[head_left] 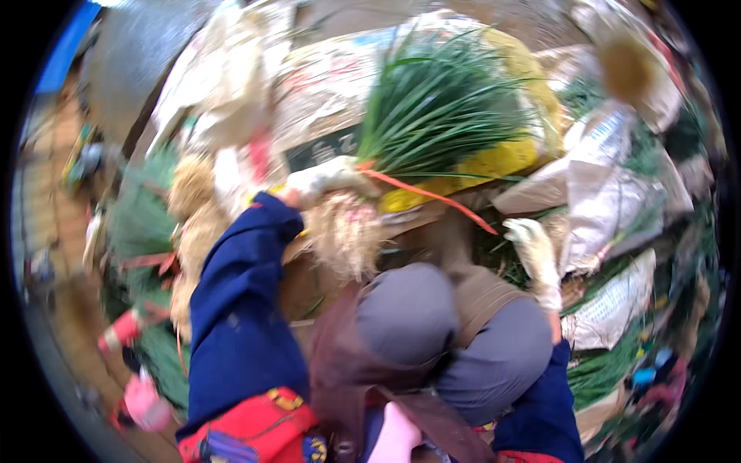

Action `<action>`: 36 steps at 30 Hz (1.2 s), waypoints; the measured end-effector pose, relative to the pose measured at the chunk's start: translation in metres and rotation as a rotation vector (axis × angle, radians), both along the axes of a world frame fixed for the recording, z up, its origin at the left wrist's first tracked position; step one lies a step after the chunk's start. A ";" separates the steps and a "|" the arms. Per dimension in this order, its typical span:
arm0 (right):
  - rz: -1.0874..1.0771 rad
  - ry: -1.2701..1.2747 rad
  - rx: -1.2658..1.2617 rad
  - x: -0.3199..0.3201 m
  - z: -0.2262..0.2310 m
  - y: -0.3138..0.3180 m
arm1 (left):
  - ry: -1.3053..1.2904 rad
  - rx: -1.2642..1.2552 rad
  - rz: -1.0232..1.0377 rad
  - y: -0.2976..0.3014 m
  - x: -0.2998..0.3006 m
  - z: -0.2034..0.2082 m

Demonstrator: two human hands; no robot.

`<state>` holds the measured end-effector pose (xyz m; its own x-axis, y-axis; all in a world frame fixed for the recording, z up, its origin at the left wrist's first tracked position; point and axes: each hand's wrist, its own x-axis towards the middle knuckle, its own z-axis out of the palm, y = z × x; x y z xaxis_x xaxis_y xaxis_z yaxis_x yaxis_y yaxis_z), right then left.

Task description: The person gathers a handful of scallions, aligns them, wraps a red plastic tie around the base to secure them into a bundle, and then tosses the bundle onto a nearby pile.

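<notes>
Head view shows me the white-gloved left hand (332, 179) clasping the long-leaved green bundle (440, 108) near its pale stringy roots (347, 231), seemingly steadying it on the white-and-yellow sack (320, 100). White-gloved right hand (532, 255) nears the flat orange-red strip (432, 194); I can't tell whether it's pinching.
</notes>
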<state>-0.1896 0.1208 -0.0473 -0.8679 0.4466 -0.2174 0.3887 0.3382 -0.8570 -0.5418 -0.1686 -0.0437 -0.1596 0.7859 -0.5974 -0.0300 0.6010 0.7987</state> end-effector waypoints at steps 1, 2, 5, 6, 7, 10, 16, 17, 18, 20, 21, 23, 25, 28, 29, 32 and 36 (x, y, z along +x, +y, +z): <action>0.176 0.049 0.366 0.015 0.006 0.000 | 0.014 0.021 0.026 -0.017 0.016 0.013; 0.258 0.097 0.791 0.036 0.016 0.004 | 0.013 0.070 0.026 -0.020 0.029 0.018; 0.172 0.006 0.452 0.066 0.059 -0.036 | -0.164 0.147 0.232 -0.067 0.089 0.060; 0.116 -0.041 0.354 0.065 0.073 -0.054 | 0.069 0.544 0.250 -0.080 0.106 0.057; 0.118 -0.075 0.256 0.061 0.078 -0.071 | 0.009 0.429 0.359 -0.096 0.125 0.073; 0.253 -0.090 0.132 0.035 0.079 -0.123 | -0.085 0.283 0.660 -0.139 0.158 0.102; 0.690 -0.051 0.027 0.004 0.077 -0.181 | 0.157 0.523 0.997 -0.216 0.242 0.180; 0.756 -0.041 0.013 0.001 0.077 -0.195 | 0.206 0.558 1.059 -0.235 0.260 0.199; 0.819 -0.035 0.001 -0.004 0.077 -0.207 | 0.258 0.591 1.125 -0.253 0.280 0.217; 0.915 -0.020 -0.007 -0.015 0.081 -0.236 | 0.369 0.659 1.240 -0.293 0.307 0.256; 0.957 -0.016 -0.009 -0.017 0.081 -0.246 | 0.423 0.692 1.303 -0.311 0.324 0.272; 1.070 -0.022 -0.046 -0.015 0.080 -0.275 | 0.543 0.699 1.469 -0.351 0.378 0.304; 1.113 -0.005 -0.025 -0.016 0.082 -0.288 | 0.641 0.750 1.593 -0.384 0.410 0.319; 1.178 -0.003 -0.043 -0.013 0.083 -0.313 | 0.695 0.519 1.879 -0.450 0.459 0.334; 1.189 -0.006 -0.039 -0.012 0.083 -0.320 | 1.040 0.508 1.823 -0.449 0.471 0.339; 1.232 -0.026 -0.067 -0.002 0.082 -0.338 | 0.722 0.416 1.965 -0.538 0.526 0.330; 1.220 -0.057 -0.040 0.001 0.080 -0.337 | 0.407 0.312 2.187 -0.543 0.559 0.272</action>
<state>-0.1888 -0.2159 0.0327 -0.7015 -0.6622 -0.2635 -0.1280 0.4808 -0.8674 0.0170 -0.7112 0.2281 -0.6859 -0.6839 -0.2486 -0.1256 -0.2253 0.9662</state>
